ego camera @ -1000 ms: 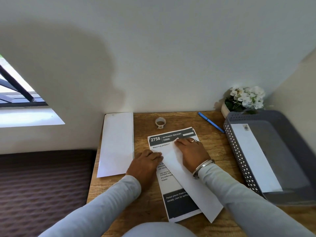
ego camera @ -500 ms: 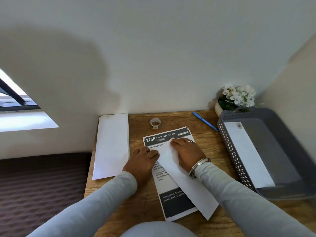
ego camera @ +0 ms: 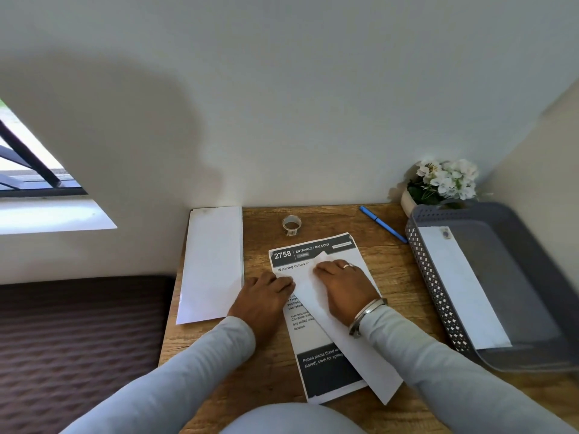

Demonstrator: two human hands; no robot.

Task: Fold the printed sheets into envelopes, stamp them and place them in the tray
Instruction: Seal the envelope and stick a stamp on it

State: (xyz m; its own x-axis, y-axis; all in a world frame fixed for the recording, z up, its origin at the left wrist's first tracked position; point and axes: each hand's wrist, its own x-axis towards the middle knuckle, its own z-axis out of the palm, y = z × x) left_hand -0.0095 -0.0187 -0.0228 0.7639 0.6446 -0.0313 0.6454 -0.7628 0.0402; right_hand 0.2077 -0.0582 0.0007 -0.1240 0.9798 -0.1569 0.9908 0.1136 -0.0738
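Note:
A printed sheet (ego camera: pixel 313 249) headed "2758 ENTRANCE / BALCONY" lies on the wooden desk (ego camera: pixel 404 277). A folded white sheet (ego camera: pixel 371 363) lies slantwise on top of it. My right hand (ego camera: pixel 343 286), with a ring and a bangle, presses flat on the upper part of the folded sheet. My left hand (ego camera: pixel 263 297) rests beside it, its fingertips touching the sheet's left edge. At the right stands the grey tray (ego camera: pixel 437 297), with one stamped white envelope (ego camera: pixel 460 286) in it.
A stack of white envelopes (ego camera: pixel 213 264) lies along the desk's left edge. A tape roll (ego camera: pixel 291 225) and a blue pen (ego camera: pixel 383 224) lie at the back. A pot of white flowers (ego camera: pixel 441 183) stands in the back right corner, behind the tray.
Both hands stay pressed on the folded sheet in nearly the same place. Only my view has shifted a little.

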